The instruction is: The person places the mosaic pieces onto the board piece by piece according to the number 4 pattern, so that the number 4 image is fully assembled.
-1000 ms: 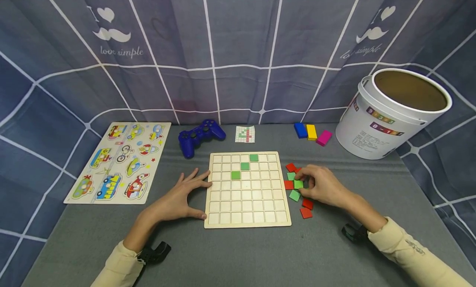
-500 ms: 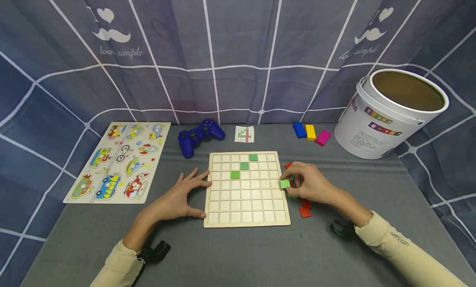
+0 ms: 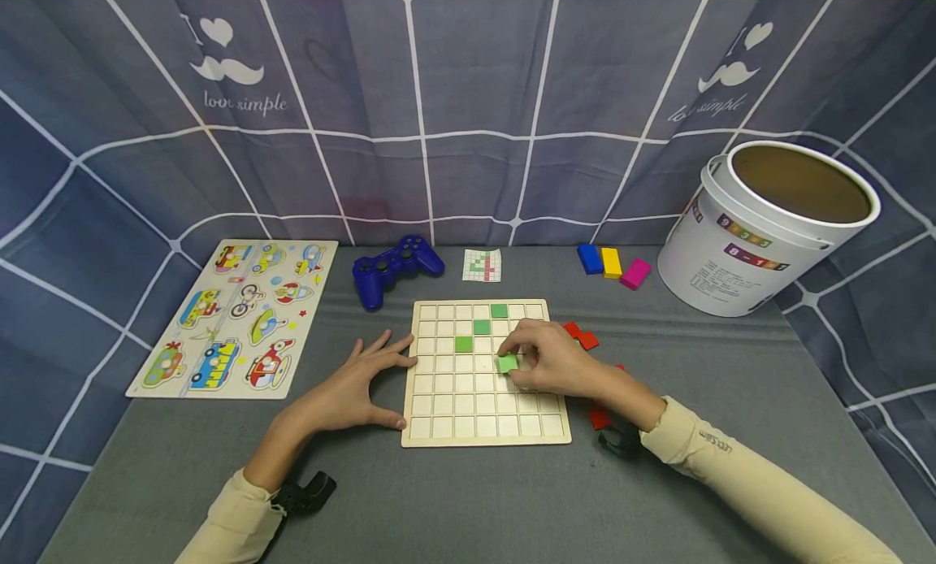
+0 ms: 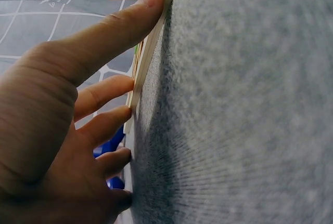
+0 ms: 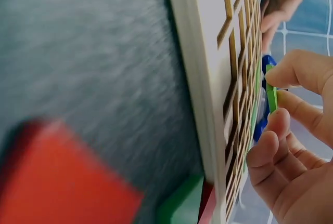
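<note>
A wooden grid board (image 3: 468,434) lies on the grey table, with three green tiles (image 3: 481,327) set in a diagonal in its upper cells. My right hand (image 3: 544,361) is over the board's middle right and pinches a green tile (image 3: 508,363) between thumb and fingers; the right wrist view shows the same green tile (image 5: 271,93) edge-on above the board (image 5: 208,78). My left hand (image 3: 361,385) lies flat with straight fingers against the board's left edge, as the left wrist view shows at the board edge (image 4: 151,52). Loose red tiles (image 3: 581,335) lie right of the board.
A blue game controller (image 3: 395,267) and a small pattern card (image 3: 482,265) lie behind the board. Blue, yellow and pink blocks (image 3: 612,263) sit at the back right beside a white bucket (image 3: 760,231). A vehicle puzzle board (image 3: 237,316) lies on the left.
My right hand picked a green tile from the pile right of the board and carried it left over the board's cells. The left hand stayed at the board's edge.
</note>
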A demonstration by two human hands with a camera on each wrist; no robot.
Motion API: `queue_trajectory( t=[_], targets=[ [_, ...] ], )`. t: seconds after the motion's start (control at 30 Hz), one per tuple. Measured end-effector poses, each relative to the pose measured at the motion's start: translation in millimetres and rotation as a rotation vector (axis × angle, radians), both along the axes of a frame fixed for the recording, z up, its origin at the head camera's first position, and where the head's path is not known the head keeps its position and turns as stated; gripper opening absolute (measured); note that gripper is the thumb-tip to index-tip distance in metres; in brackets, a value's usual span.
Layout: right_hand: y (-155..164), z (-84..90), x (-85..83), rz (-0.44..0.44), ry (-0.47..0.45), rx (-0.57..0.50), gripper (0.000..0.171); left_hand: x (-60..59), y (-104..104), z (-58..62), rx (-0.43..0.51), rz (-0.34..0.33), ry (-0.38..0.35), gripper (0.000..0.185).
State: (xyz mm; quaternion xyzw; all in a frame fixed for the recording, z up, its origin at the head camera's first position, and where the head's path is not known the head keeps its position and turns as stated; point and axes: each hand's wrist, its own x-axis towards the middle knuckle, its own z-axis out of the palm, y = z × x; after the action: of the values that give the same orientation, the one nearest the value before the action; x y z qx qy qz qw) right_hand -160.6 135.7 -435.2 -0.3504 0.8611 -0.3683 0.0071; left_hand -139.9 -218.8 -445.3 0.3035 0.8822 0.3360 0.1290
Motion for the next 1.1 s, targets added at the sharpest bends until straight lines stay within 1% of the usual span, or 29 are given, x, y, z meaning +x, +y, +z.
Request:
queue_trajectory(
  t=[0.27,0.37,0.6,0.83,1.1],
  targets=[
    [-31,2.5,-11.4,0.072,0.014,0.092,0.025,-0.2,0,0.0,0.006,-0.004,0.012,0.086],
    [-40,3.4,-14.1,0.076,0.012,0.120,0.024,-0.4,-1,-1.2,0.005,-0.011,0.020,0.085],
    [-60,1.9,-19.3,0.105,0.012,0.126,0.022,0.3,-3,-5.5,0.010,-0.010,0.026,0.086],
    [-74,4.4,-24.3,0.084,0.033,0.169,0.021,0.7,-2,-4.2,0.012,-0.008,0.017,0.087],
    [-87,5.8,-24.9,0.113,-0.016,0.250,0.021,1.5,-2,-3.1,0.011,-0.013,0.023,0.087]
  ],
)
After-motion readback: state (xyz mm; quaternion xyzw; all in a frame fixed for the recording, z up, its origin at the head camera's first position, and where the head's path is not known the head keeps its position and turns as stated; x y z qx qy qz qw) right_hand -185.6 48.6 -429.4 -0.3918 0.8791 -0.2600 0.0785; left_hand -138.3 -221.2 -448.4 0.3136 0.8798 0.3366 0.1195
